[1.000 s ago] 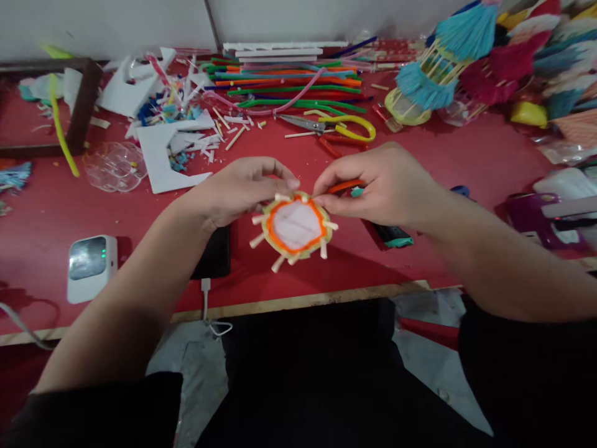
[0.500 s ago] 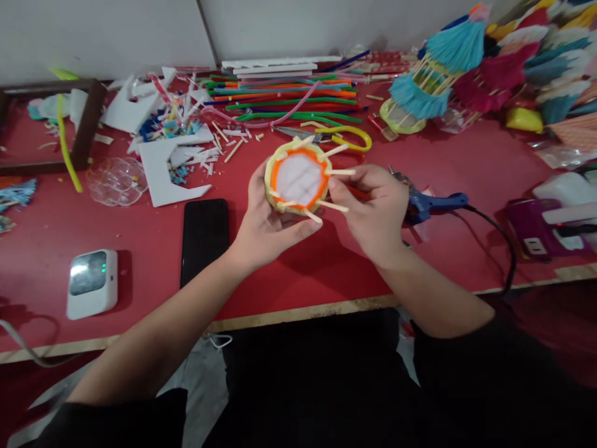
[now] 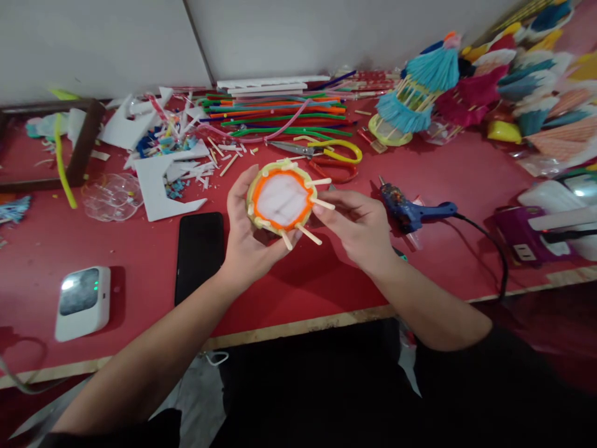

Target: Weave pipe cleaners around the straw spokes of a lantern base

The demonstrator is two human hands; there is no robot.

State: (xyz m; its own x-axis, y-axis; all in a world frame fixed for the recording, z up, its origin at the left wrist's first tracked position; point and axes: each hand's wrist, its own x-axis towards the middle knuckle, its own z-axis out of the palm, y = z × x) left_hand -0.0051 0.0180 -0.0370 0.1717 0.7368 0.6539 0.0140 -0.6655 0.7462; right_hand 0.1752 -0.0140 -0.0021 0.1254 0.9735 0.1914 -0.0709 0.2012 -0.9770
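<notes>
Cradled in my left hand (image 3: 249, 239) is a round craft piece with a yellow rim, an orange ring and a white centre (image 3: 281, 200). Short pale wooden sticks (image 3: 309, 234) are set around its rim, several of them pointing outward to the right and down. The thumb of that hand curls below the piece, and its fingers wrap the left side. At the right edge, my right hand (image 3: 357, 230) has thumb and index finger closed at one stick (image 3: 325, 204). Its other fingers are partly hidden.
Yellow-and-red scissors (image 3: 336, 151) lie just behind the piece, near coloured pipe cleaners (image 3: 284, 118). To the right rest a blue glue gun (image 3: 417, 211) with its cord and a blue tasselled model (image 3: 410, 102). A phone (image 3: 199, 255) and a white device (image 3: 84, 303) lie left.
The round piece has turned slightly clockwise in my hands, so its sticks point lower. Both hands have shifted a little left and toward me, and the camera view has shifted too.
</notes>
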